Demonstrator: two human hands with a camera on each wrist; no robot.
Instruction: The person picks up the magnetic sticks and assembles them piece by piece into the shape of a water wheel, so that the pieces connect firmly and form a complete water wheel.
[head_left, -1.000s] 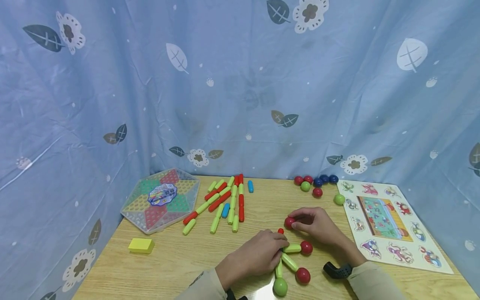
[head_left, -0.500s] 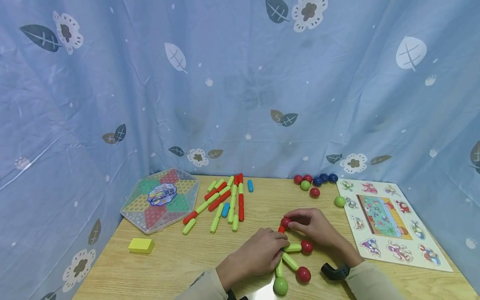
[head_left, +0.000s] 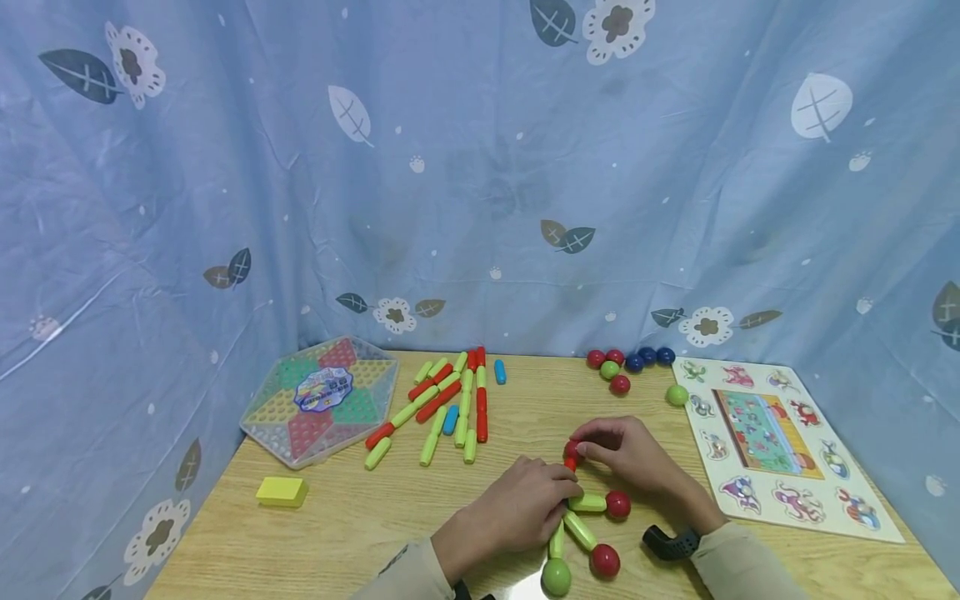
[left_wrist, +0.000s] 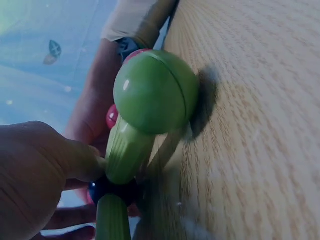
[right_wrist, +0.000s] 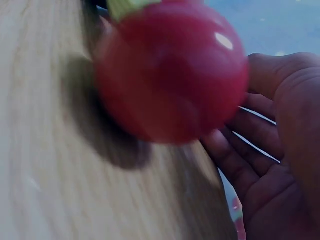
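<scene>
1. Wooden table [head_left: 360, 533] against blue leaf-print curtain [head_left: 480, 167]; loose rods [head_left: 450, 400] and balls [head_left: 628, 365] near far edge, puzzle [head_left: 772, 442] at right.
2. Rod-and-ball figure [head_left: 581, 533] at near centre, between both hands.
3. Left hand [head_left: 517, 508] curled over hub, pinning it down.
4. Right hand [head_left: 633, 454] pinching red ball [head_left: 573, 451] at tip of red rod.
5. Likely light, stiff, smooth plastic; joints probably pull apart easily. Best held at hub, not ball ends.
</scene>
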